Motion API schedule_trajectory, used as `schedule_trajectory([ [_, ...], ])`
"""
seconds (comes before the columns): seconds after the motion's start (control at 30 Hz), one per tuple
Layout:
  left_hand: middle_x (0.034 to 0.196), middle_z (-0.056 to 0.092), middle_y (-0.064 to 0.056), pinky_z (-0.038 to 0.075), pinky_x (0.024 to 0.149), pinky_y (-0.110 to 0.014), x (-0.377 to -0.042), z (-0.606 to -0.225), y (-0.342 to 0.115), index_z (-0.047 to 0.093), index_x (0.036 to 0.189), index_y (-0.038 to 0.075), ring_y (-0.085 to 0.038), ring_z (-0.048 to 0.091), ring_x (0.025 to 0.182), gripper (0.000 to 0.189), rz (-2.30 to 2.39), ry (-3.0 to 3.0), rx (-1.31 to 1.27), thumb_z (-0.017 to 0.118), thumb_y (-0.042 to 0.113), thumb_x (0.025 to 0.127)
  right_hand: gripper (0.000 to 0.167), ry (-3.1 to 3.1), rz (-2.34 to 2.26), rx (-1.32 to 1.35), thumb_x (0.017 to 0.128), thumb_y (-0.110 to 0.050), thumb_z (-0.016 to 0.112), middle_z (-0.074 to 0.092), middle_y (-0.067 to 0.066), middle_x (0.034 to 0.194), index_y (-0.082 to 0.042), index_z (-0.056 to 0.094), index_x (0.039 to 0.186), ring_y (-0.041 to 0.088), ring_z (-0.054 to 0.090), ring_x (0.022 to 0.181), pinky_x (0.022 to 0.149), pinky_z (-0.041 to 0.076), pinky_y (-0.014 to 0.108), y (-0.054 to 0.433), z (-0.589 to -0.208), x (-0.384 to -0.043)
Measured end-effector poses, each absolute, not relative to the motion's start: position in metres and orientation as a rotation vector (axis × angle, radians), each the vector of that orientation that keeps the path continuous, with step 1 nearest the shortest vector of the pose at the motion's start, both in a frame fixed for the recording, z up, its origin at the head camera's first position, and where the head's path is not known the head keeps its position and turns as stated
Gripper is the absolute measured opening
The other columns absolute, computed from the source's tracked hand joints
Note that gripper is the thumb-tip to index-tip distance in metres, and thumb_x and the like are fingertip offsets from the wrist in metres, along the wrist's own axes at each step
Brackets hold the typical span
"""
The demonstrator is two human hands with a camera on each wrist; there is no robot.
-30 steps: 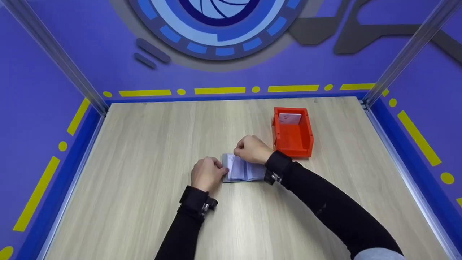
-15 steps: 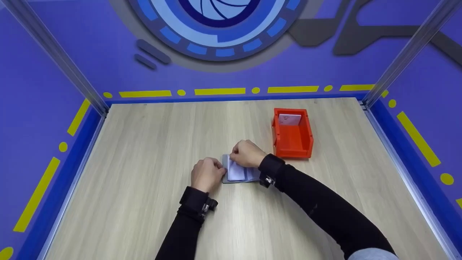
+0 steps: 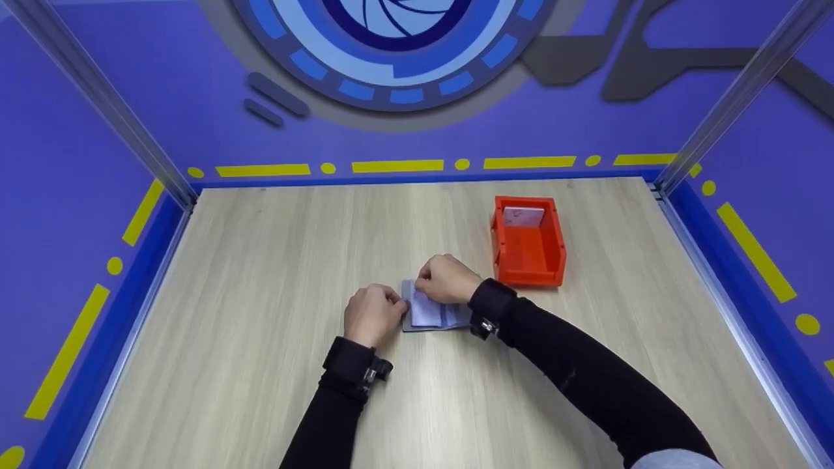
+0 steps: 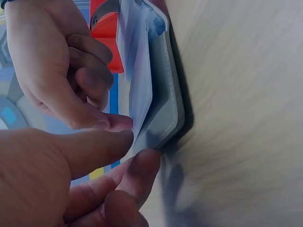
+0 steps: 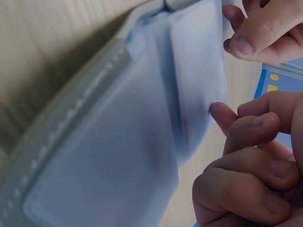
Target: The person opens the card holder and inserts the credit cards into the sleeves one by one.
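- The holder point(image 4: 163, 109) lies spread on the surface point(image 3: 293, 260) between the two hands, its clear sleeves point(image 5: 199, 61) facing up.
- Left hand point(image 3: 371, 316): grip almost closed, thumb and fingers pinching the holder's grey cover at its left edge.
- Right hand point(image 3: 449, 279): reaches over the holder from the right; its grip is narrowed to a thumb-and-index pinch on the sleeves' left edge, other fingers curled in.
- In the left wrist view, the sleeves tilt up off the cover near the fingertips.
- The red bin point(image 3: 526, 251) stands beyond the right hand, a pale card point(image 3: 523, 216) upright against its back wall.
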State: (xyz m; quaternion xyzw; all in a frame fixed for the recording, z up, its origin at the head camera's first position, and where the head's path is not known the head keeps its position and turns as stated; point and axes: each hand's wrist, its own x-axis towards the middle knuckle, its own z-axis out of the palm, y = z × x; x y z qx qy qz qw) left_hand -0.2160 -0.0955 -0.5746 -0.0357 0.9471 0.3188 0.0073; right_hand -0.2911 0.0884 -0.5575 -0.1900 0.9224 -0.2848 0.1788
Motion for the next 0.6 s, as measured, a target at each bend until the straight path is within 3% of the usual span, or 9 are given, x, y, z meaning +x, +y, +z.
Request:
schedule_trajectory([
  [0.27, 0.074, 0.07, 0.005, 0.042, 0.063, -0.034, -0.215, -0.579, -0.093, 0.073, 0.073, 0.022, -0.017, 0.062, 0.068, 0.034, 1.002, 2.902, -0.132, 0.09, 0.046, 0.089, 0.026, 2.584, -0.859, -0.62, 0.1, -0.018, 0.063, 0.061, -0.01, 0.066, -0.009, 0.087, 0.095, 0.007, 0.054, 0.063, 0.06, 0.041, 0.024, 0.098, -0.555, -0.291],
  [0.6, 0.071, 0.069, 0.004, 0.044, 0.062, -0.034, -0.213, -0.582, -0.094, 0.072, 0.07, 0.02, -0.017, 0.061, 0.066, 0.035, 0.998, 2.937, -0.133, 0.091, 0.044, 0.087, 0.027, 2.647, -0.941, -0.608, 0.103, -0.02, 0.061, 0.062, -0.002, 0.077, -0.009, 0.085, 0.1, 0.017, 0.057, 0.073, 0.068, 0.045, 0.031, 0.127, -0.52, -0.297],
])
